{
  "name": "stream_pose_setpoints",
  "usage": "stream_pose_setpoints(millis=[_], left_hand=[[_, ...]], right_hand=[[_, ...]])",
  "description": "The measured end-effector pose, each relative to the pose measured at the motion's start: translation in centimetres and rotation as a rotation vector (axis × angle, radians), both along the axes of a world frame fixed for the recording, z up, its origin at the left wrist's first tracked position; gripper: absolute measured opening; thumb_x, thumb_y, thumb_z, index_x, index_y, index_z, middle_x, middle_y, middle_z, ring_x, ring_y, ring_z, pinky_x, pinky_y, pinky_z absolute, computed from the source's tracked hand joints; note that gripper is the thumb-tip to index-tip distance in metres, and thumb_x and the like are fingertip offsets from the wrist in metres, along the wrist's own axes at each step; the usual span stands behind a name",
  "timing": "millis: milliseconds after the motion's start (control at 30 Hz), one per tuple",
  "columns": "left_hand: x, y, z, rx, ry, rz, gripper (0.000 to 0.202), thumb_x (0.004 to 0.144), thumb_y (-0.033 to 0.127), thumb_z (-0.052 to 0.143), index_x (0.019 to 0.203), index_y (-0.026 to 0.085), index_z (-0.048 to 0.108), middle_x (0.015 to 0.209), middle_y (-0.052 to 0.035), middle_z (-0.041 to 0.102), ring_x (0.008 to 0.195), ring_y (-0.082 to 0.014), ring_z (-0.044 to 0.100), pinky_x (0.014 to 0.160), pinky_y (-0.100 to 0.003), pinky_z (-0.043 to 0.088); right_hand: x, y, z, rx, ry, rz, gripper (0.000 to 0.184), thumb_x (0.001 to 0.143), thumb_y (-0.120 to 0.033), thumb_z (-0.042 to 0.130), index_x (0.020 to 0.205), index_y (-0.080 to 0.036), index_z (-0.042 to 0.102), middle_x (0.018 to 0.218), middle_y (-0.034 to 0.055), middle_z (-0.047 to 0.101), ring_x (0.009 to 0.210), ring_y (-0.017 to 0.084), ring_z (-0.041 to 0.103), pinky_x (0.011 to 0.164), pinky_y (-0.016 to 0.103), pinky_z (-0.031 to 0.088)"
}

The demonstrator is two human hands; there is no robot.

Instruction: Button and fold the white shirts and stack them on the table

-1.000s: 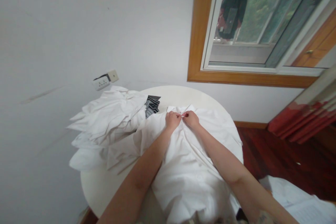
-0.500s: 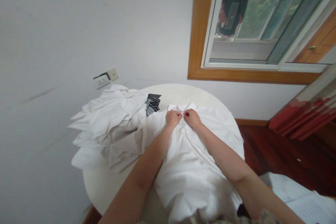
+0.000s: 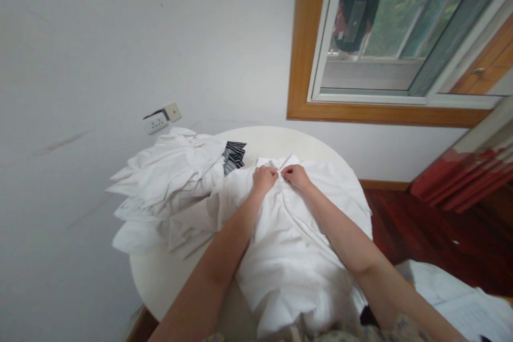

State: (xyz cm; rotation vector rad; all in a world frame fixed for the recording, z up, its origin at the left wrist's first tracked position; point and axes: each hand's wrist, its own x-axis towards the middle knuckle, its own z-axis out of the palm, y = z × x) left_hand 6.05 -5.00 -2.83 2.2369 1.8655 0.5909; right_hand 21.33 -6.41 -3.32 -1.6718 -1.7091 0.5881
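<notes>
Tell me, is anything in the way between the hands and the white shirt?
Nothing visible: the left hand and right hand both touch the white shirt near its collar. The piled white clothes lie off to the left.

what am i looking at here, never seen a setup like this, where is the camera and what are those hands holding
There is no machine here: the two bare arms belong to a person wearing a camera on the head. It looks forward and down, so you see roughly what that person sees.

In front is a round white table. A white shirt is spread over it, with a heap of white clothes to its left and some dark striped cloth at the heap's edge.

The left hand pinches the shirt's front near the collar. The right hand has its fingertips at the same spot; whether they grip the cloth is too small to tell.
</notes>
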Motion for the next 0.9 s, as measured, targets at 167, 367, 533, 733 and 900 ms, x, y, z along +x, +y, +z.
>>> stream_pose_setpoints(millis=[167,367,533,733,900], left_hand=[[0.2,-0.7,0.6,-0.012,0.01,0.036,0.027,0.084,0.036,0.053,0.097,0.029,0.075,0.107,-0.006,0.068,0.106,-0.0245,0.058,0.091,-0.035,0.045],[0.3,-0.9,0.9,-0.031,0.009,0.064,0.027,0.085,0.035,0.052,0.099,0.028,0.074,0.111,-0.0066,0.067,0.109,-0.0253,0.057,0.091,-0.035,0.045],[0.2,-0.4,0.7,-0.057,-0.01,0.065,0.026,0.083,0.037,0.054,0.098,0.029,0.075,0.11,-0.0058,0.068,0.109,-0.0248,0.058,0.092,-0.034,0.044],[-0.1,0.1,0.6,-0.069,-0.039,0.031,0.024,0.082,0.036,0.057,0.098,0.031,0.075,0.107,-0.002,0.07,0.106,-0.0197,0.06,0.096,-0.031,0.042],[-0.4,0.3,0.3,-0.066,-0.039,-0.002,0.022,0.082,0.035,0.059,0.096,0.031,0.075,0.105,-0.0013,0.072,0.103,-0.0195,0.062,0.095,-0.03,0.043]], right_hand=[[-0.4,-0.4,0.3,0.016,-0.035,0.001,0.018,0.076,-0.014,0.06,0.081,-0.015,0.077,0.071,0.0036,0.073,0.067,0.014,0.065,0.068,0.02,0.045],[-0.9,-0.5,0.7,0.067,-0.122,-0.033,0.021,0.075,-0.011,0.058,0.083,-0.015,0.078,0.087,0.0082,0.075,0.08,0.016,0.068,0.074,0.02,0.045],[-0.7,-0.7,1.0,0.049,-0.138,0.022,0.025,0.072,-0.007,0.055,0.079,-0.016,0.078,0.084,0.0068,0.075,0.08,0.018,0.068,0.073,0.021,0.045],[-0.1,-1.2,2.0,0.106,-0.312,0.204,0.027,0.07,-0.006,0.049,0.07,-0.016,0.074,0.072,0.0055,0.071,0.073,0.016,0.06,0.068,0.022,0.039],[0.4,-1.4,2.7,0.147,-0.533,0.266,0.024,0.075,-0.009,0.048,0.068,-0.016,0.07,0.075,0.0074,0.065,0.074,0.016,0.054,0.065,0.023,0.033]])
